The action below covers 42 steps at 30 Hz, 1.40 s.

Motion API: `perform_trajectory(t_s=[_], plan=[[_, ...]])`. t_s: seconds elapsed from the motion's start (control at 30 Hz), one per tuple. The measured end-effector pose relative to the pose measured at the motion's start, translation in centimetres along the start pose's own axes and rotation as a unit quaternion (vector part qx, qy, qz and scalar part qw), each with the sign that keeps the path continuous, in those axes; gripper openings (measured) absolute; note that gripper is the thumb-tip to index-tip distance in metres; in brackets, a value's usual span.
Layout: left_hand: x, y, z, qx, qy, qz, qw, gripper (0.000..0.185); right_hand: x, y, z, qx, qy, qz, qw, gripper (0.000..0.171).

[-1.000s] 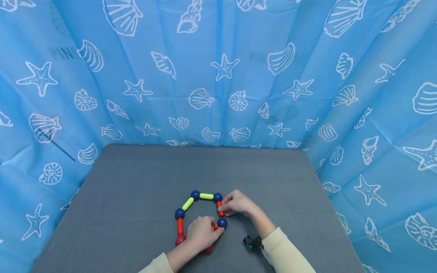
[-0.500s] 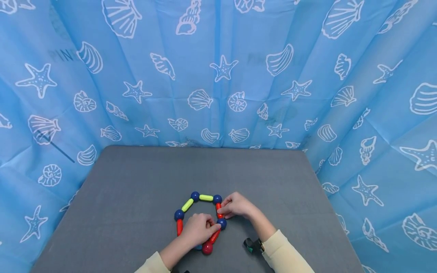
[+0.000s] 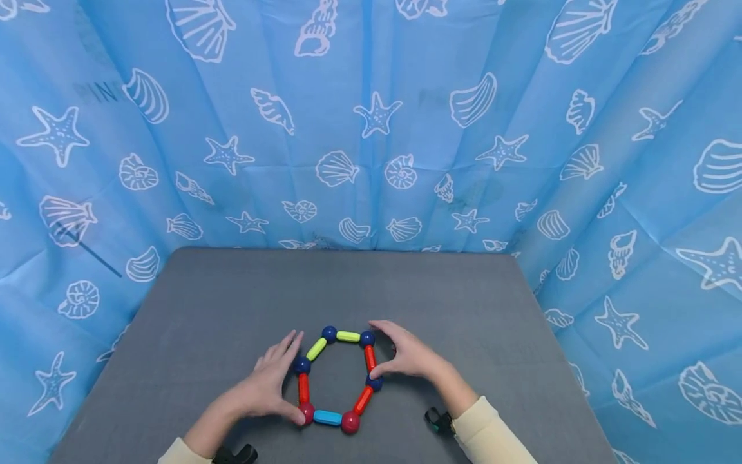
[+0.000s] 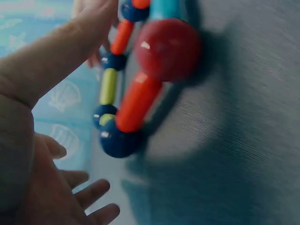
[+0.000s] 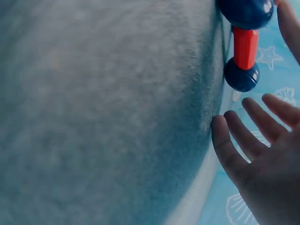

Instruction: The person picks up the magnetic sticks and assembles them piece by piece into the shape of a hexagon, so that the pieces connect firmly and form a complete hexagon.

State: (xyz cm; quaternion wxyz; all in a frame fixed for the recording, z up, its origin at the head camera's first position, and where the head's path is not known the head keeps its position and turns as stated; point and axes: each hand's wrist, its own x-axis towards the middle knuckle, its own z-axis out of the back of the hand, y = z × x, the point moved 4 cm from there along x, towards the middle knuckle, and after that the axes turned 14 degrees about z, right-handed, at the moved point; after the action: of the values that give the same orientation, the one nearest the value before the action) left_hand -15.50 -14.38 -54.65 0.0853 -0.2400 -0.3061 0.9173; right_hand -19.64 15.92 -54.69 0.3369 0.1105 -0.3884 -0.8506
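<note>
A closed ring of magnetic rods and balls lies on the grey table. At its left, my left hand [image 3: 266, 380] is spread, fingers straight, its thumb at the near-left red ball [image 3: 307, 415]; the left wrist view cannot settle whether they touch. My right hand [image 3: 406, 353] spreads along the right side. Its thumb tip overlaps the right blue ball [image 3: 375, 385], and its fingers reach beside the far-right blue ball [image 3: 367, 339]. Between the balls run two lime rods [image 3: 348, 336], three red rods [image 3: 304, 388] and a light-blue rod [image 3: 327, 417]. The right wrist view shows straight fingers [image 5: 262, 126].
The grey table [image 3: 464, 296] extends around the ring. A blue curtain [image 3: 377, 206] with white shell prints hangs behind it and along the sides. Black wrist straps [image 3: 234, 455] show near both sleeves.
My left hand has let go near the right blue ball and moved left to the ring's other side. My right hand has released the red rod and spread its fingers. The near-right gap has closed.
</note>
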Motion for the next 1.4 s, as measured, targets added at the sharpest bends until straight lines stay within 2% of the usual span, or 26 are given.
perform_trajectory(t_s=[0.07,0.1,0.17,0.27,0.43,0.6,0.87,1.07,1.4], plan=[[-0.1,0.5,-0.6,0.004,0.04,0.002,0.9992,0.147,-0.1,0.4,-0.4,-0.012,0.033,0.009,0.999,0.11],[-0.1,0.6,-1.1,0.01,0.048,0.001,0.9988,0.149,-0.2,0.5,-0.5,-0.019,0.048,0.011,0.999,0.115],[0.1,0.5,-2.0,0.024,0.044,-0.007,0.9987,0.151,-0.3,0.7,-0.7,-0.028,0.069,0.009,0.997,0.121],[0.7,-0.2,-3.0,0.04,0.017,-0.018,0.9989,0.151,-0.6,0.8,-0.7,-0.04,0.079,0.0,0.996,0.123],[2.3,-1.4,-3.3,0.052,-0.025,-0.045,0.9973,0.144,-1.4,0.4,-0.3,-0.055,0.064,-0.018,0.996,0.12],[4.3,-2.3,-3.2,0.06,-0.036,-0.076,0.9946,0.138,-2.1,-0.1,0.1,-0.071,0.051,-0.031,0.996,0.119],[6.7,-3.8,-3.0,0.04,-0.024,-0.103,0.9936,0.137,-3.2,-0.5,0.9,-0.073,0.03,-0.036,0.996,0.114],[8.2,-4.3,-3.0,0.018,0.007,-0.094,0.9954,0.135,-3.9,-1.1,1.7,-0.076,0.015,-0.059,0.995,0.114],[9.0,-3.9,-3.1,-0.011,0.017,-0.088,0.9959,0.132,-4.0,-2.3,2.4,-0.054,0.002,-0.062,0.997,0.111]])
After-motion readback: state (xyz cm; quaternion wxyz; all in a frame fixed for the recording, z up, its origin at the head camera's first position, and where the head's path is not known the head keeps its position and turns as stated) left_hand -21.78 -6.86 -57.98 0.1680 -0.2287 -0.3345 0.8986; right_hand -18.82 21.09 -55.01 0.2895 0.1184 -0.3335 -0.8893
